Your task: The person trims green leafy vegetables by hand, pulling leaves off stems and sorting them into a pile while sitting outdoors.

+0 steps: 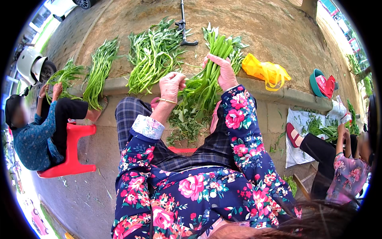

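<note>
My right hand (224, 72) is wrapped round a bunch of water spinach (206, 85). Its thick cut stems point up and away, while leaves hang down between my knees. To the left of the bunch my left hand (171, 87), with a bangle at its wrist, is curled closed; whatever its fingers hold, if anything, is too small to make out. A large pile of long-stemmed greens (153, 59) lies on the kerb beyond my left hand. Loose leaves (185, 129) are heaped on the ground between my feet.
A black-handled walking stick (183, 28) lies on the dirt ahead. Right of it are a yellow bag (262, 69) and a teal basin (316, 83). One person on a red stool (73, 147) handles greens at left; another works beside a white sheet (296, 155) at right.
</note>
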Available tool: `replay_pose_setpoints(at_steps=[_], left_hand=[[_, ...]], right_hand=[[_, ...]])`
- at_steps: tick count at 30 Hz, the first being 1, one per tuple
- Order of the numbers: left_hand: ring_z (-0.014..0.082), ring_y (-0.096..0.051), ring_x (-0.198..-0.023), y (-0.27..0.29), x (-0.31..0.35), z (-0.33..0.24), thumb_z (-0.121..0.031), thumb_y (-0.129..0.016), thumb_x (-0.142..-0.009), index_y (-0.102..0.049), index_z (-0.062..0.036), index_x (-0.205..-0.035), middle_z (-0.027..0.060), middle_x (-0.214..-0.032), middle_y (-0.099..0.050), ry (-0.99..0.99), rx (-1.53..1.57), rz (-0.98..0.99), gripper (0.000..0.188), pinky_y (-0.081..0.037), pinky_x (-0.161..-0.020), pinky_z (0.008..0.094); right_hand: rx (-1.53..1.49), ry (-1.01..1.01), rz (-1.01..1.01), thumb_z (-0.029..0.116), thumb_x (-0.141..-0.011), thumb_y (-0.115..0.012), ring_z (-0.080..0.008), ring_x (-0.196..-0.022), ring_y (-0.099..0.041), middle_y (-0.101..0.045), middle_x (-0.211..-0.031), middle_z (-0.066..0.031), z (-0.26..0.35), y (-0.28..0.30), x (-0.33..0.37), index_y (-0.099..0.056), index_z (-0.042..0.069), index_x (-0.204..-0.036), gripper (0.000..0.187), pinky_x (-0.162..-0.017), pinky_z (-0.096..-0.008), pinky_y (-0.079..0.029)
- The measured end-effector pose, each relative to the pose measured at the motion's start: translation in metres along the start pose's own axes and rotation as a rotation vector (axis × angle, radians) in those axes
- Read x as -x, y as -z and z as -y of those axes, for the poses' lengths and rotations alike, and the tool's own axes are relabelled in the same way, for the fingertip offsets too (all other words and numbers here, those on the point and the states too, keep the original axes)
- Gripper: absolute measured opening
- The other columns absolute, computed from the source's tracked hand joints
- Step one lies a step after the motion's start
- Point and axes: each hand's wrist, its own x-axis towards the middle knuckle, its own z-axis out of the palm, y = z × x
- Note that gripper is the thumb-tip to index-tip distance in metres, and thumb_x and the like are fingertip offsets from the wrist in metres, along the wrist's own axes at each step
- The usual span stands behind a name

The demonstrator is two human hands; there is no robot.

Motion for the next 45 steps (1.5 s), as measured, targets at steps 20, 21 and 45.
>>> replay_pose_setpoints(at_steps=[20, 21, 45], left_hand=[[0.0054, -0.052, -0.057, -0.015, 0.008, 0.0, -0.008, -0.063, -0.077, -0.064, 0.0012, -0.086, 0.0002, -0.068, -0.06, -0.507, -0.613, 0.132, 0.013, -0.042, -0.052, 0.0201], [0.0073, -0.053, -0.058, -0.015, 0.008, 0.0, -0.008, -0.062, -0.077, -0.064, 0.0013, -0.085, 0.0021, -0.068, -0.06, -0.547, -0.629, 0.132, 0.013, -0.043, -0.053, 0.0213], [0.0057, -0.05, -0.045, 0.006, -0.001, -0.016, -0.009, -0.051, -0.079, -0.063, -0.0012, -0.081, 0.0027, -0.062, -0.059, 0.019, -0.079, 0.193, 0.014, -0.04, -0.042, 0.0169]], right_hand=[[0.087, -0.012, 0.014, 0.006, -0.079, -0.06, -0.0174, -0.06, -0.06, -0.061, -0.07, -0.0081, -0.004, -0.008, 0.003, -0.058, -0.001, -0.086, 0.01, -0.055, -0.0272, -0.048], [0.089, -0.011, 0.011, 0.006, -0.079, -0.06, -0.0173, -0.06, -0.06, -0.061, -0.07, -0.0081, -0.004, -0.008, 0.003, -0.058, -0.001, -0.086, 0.01, -0.055, -0.0271, -0.048], [0.058, 0.018, 0.055, 0.005, -0.079, -0.06, -0.0185, -0.063, -0.06, -0.06, -0.071, -0.0093, -0.004, -0.006, 0.003, -0.055, -0.001, -0.089, 0.012, -0.058, -0.0277, -0.049]])
